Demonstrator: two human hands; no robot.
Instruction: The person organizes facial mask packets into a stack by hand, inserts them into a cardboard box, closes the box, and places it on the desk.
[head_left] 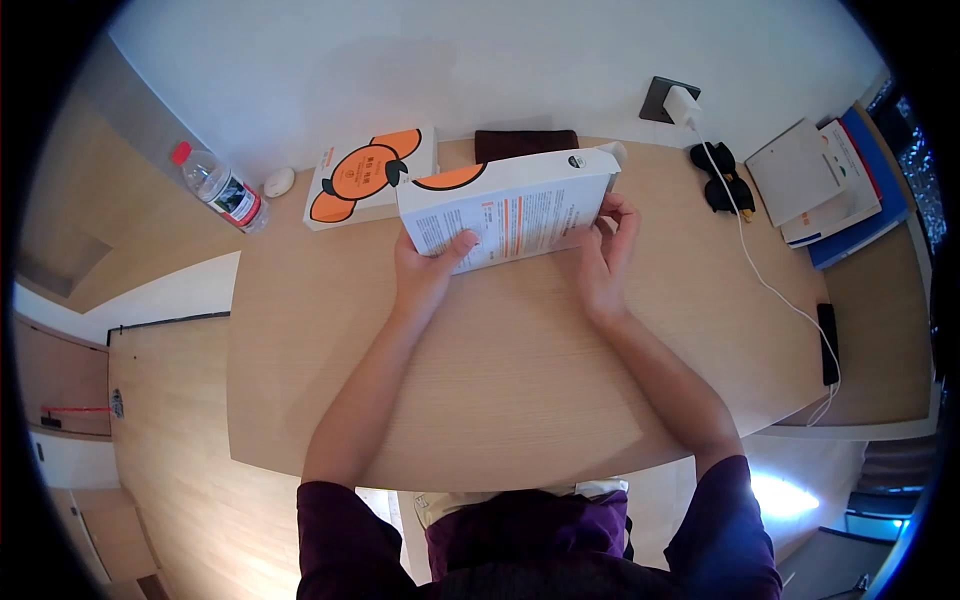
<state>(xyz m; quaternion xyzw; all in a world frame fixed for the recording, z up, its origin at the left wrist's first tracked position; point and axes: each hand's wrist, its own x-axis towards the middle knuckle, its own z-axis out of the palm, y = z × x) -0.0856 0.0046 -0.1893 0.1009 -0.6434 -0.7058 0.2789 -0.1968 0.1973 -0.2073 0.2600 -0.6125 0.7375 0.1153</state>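
A white cardboard box (pixel 510 215) with orange patches and printed text is held up, tilted, over the desk. My left hand (pixel 425 265) grips its lower left corner, with the thumb on the printed face and the other fingers hidden behind. At the right end, my right hand (pixel 608 250) has its fingers curled against the box's edge. Just above that hand, a small end flap (pixel 619 155) sticks out. Behind the box on the left lies a similar white box (pixel 345 205) with an orange cartoon shape on top.
A red-capped bottle (pixel 222 188) and a round white object (pixel 279 182) sit at the desk's (pixel 480 380) back left. A dark brown item (pixel 526 144) lies by the wall. At right are sunglasses (pixel 722 180), a white charging cable (pixel 750 250), books (pixel 840 190) and a black bar (pixel 828 345).
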